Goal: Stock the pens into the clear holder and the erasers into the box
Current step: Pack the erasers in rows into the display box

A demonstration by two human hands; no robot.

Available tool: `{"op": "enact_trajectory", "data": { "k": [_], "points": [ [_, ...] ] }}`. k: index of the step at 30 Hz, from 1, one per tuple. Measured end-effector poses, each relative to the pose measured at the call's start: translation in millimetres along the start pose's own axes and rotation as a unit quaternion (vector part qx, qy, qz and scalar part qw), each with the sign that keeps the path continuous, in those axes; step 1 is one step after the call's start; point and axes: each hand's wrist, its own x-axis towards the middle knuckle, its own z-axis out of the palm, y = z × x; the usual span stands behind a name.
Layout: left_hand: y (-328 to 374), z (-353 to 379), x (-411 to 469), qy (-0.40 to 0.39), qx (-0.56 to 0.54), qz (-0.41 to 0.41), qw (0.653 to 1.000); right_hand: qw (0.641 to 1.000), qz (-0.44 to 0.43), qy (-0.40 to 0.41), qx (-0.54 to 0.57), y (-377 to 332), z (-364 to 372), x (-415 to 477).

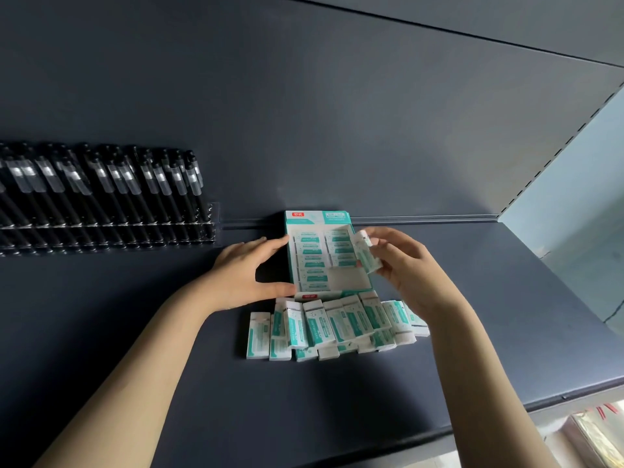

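Dark blue-grey shelf under a matching back panel, with a pale wall off to the right; at its middle, against the back rail, lies the box, flap up. The left hand braces the box's left wall, forefinger and thumb spread wide and fairly straight, curled round nothing. The right hand hovers at the box's right edge, its fingertips pinching one eraser.

That eraser is tilted, its long axis running roughly away from the person, whereas those already packed seem to lie crosswise in two columns; the left column looks full, the right one stops short. So the bare gap sits just below and to the near left of the held eraser; I judge a quarter turn and a short drop would seat it, the right hand being much the nearer.

Loose erasers are heaped just in front of the box, touching its near end, not blocking the gap. Well apart on the left, black pens stand crowded in the clear holder.
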Motion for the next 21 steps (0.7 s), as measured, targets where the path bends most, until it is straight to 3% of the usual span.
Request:
{"op": "enact_trajectory", "data": {
  "k": [10,21],
  "points": [
    [5,-3,-2,-0.012,0.001,-0.015,1.000,0.979,-0.011,0.041,-0.200,3,1,27],
    [5,-4,-3,-0.017,-0.008,-0.018,1.000,0.950,-0.004,-0.048,-0.308,-5,-4,32]
  ]
}}
